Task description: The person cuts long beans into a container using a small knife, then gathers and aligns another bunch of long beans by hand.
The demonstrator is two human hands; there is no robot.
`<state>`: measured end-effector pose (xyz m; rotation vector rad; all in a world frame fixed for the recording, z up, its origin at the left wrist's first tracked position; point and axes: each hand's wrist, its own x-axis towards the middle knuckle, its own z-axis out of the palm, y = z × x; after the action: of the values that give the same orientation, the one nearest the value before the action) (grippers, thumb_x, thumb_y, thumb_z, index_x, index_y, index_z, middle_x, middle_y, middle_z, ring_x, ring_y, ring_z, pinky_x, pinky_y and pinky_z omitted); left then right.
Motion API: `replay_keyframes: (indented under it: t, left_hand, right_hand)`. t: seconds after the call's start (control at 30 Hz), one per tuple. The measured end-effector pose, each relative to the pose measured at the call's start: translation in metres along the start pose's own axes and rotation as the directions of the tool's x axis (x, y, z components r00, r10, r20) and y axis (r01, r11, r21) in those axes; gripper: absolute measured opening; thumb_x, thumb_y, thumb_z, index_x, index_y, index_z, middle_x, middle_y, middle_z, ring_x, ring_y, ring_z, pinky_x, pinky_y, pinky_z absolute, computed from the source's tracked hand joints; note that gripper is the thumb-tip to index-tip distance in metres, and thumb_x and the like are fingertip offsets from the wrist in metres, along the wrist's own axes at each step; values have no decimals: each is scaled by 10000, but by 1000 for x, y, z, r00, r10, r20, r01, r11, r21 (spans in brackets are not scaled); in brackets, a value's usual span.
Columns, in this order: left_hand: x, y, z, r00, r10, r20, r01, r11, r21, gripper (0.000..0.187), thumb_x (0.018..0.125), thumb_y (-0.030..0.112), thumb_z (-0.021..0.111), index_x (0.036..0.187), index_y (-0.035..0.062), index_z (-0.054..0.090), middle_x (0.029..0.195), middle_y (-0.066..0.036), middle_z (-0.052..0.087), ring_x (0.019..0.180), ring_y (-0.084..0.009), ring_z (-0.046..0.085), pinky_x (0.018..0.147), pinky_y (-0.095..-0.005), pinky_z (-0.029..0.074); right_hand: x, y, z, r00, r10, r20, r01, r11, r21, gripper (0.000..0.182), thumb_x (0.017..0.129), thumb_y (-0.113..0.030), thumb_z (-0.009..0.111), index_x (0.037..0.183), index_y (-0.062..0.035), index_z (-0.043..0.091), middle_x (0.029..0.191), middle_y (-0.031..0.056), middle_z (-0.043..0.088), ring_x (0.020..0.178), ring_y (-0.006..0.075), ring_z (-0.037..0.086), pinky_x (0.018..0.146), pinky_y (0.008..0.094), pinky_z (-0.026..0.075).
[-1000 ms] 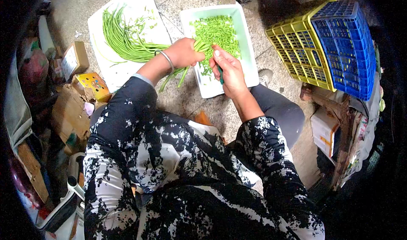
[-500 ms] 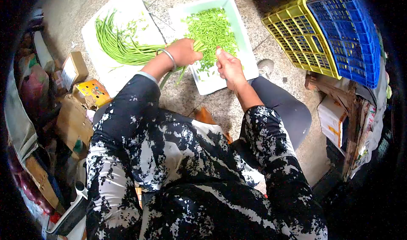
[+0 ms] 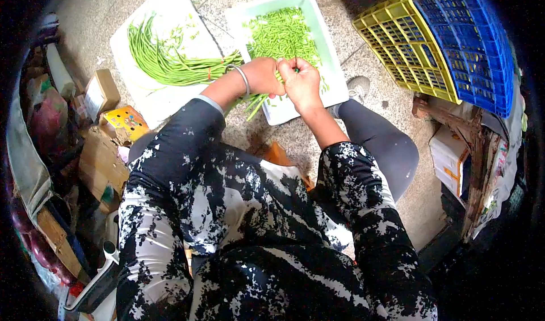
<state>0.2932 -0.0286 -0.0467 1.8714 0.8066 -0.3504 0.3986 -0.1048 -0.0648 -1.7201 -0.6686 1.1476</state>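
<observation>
My left hand (image 3: 264, 77) is closed round a small bunch of long green beans (image 3: 256, 104), whose ends hang below it. Against its fingers, my right hand (image 3: 302, 84) is closed at the tips of that bunch; what it pinches is too small to name. Both hands are over the near part of a pale green-white tray (image 3: 335, 74). Short cut bean pieces (image 3: 281, 34) lie in the tray. To the left, a large bundle of long beans (image 3: 164, 65) rests on a white board (image 3: 128, 88).
A yellow crate (image 3: 397, 43) and a blue crate (image 3: 468, 43) stand at the upper right. Cardboard boxes (image 3: 102, 159) and a yellow box (image 3: 126, 122) are at the left. A white foam box (image 3: 447, 159) sits at the right.
My left hand has moved slightly right and my right hand slightly left and up, so they now meet. The bean ends below my left hand have shifted right.
</observation>
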Motion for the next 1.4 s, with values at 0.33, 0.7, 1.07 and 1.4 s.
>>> replay_keyframes:
  t: [0.33, 0.7, 1.07, 1.4]
  left_hand:
    - [-18, 16, -13, 979, -114, 168, 164, 932, -324, 259, 656, 263, 569, 541, 31, 588, 543, -52, 592, 476, -131, 536, 504, -268, 441]
    - [-6, -7, -11, 973, -231, 0, 198, 834, -516, 164, 711, 189, 540, 745, 30, 520, 494, -55, 498, 389, -135, 474, 375, -285, 385]
    - [7, -11, -9, 945, -297, -137, 221, 888, -403, 281, 684, 235, 557, 833, -4, 561, 581, -87, 535, 484, -166, 519, 466, -305, 462]
    - [1, 3, 0, 946, -123, -300, 199, 951, 238, 345, 725, 333, 533, 822, 3, 568, 773, -208, 594, 744, -360, 581, 673, -417, 462]
  right_hand:
    - [5, -4, -2, 999, 50, -15, -47, 985, 166, 287, 733, -253, 639, 595, -24, 533, 538, 3, 506, 498, 60, 428, 456, 235, 375]
    - [3, -10, -38, 919, 329, 216, -380, 886, 267, 406, 888, -350, 394, 1135, -33, 456, 621, 1, 447, 478, 102, 373, 459, 230, 322]
    - [-15, -21, -22, 784, 283, 552, -600, 570, 561, 213, 839, -299, 518, 768, -110, 451, 603, 17, 469, 451, 100, 405, 411, 220, 315]
    - [-10, -14, -19, 799, 265, 539, -536, 720, 441, 236, 824, -306, 550, 741, -92, 494, 599, -4, 465, 430, 69, 376, 377, 195, 282]
